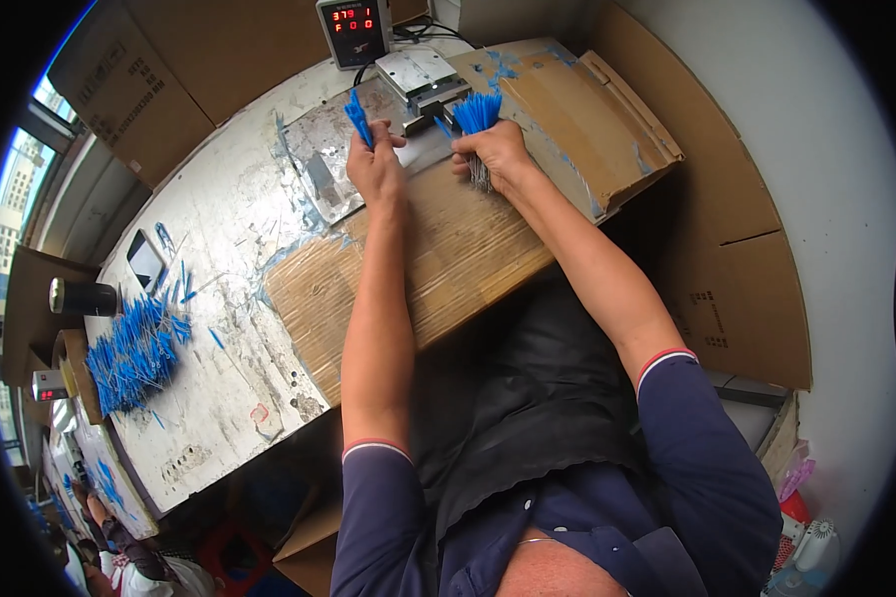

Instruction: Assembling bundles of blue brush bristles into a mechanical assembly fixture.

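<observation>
My right hand point(498, 154) is closed round a thick bundle of thin blue-ended sticks point(476, 112). Their blue ends fan out above the fist, and thin metallic ends hang out below it. To its left, my left hand point(376, 171) pinches a few slim blue pieces point(356, 117) that point up and away from me; their exact number is hard to see. Just beyond both hands sits a small metal fixture point(418, 78) on a metal plate point(319, 184). A single blue piece point(442, 126) shows beside the fixture, close to the right hand.
A box with a red digital display point(353, 32) stands behind the fixture. Cardboard point(314, 289) covers the near table edge; a flattened carton point(558, 104) lies right. At left are a heap of blue-ended sticks point(134, 353), a phone point(146, 261) and a dark cup point(82, 297).
</observation>
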The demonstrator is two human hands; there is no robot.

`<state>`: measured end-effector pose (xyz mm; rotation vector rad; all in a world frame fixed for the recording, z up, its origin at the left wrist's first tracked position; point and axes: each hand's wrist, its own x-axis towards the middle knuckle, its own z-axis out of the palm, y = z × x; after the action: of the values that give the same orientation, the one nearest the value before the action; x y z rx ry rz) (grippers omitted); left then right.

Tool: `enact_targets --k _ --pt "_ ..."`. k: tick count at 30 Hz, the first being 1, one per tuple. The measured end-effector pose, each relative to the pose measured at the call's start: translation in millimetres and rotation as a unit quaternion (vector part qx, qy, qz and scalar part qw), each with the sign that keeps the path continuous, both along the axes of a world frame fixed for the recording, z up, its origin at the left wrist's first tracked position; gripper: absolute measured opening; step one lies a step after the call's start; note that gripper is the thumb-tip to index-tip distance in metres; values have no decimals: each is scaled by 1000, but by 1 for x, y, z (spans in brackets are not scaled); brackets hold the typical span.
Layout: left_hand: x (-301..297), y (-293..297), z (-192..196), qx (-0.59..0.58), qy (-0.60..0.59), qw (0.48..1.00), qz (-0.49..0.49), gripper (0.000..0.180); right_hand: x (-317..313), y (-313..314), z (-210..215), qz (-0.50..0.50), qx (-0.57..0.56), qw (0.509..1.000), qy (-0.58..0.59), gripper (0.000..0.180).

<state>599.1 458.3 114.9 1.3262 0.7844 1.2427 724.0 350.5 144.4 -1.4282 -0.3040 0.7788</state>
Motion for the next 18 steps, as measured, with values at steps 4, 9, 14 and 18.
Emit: enact_targets --k 4,9,14,18 --pt "2 -2 1 -36 -6 999 11 28 11 15 0 -30 -36 999 -12 7" --pt "-3 0 -4 -31 -11 999 8 29 4 18 1 -35 -58 998 -10 7" --pt "-3 -8 3 -28 -1 1000 7 30 6 17 0 -47 -35 998 -12 8" --pt "-1 -6 1 17 43 996 73 28 7 18 3 -38 -34 999 -8 8"
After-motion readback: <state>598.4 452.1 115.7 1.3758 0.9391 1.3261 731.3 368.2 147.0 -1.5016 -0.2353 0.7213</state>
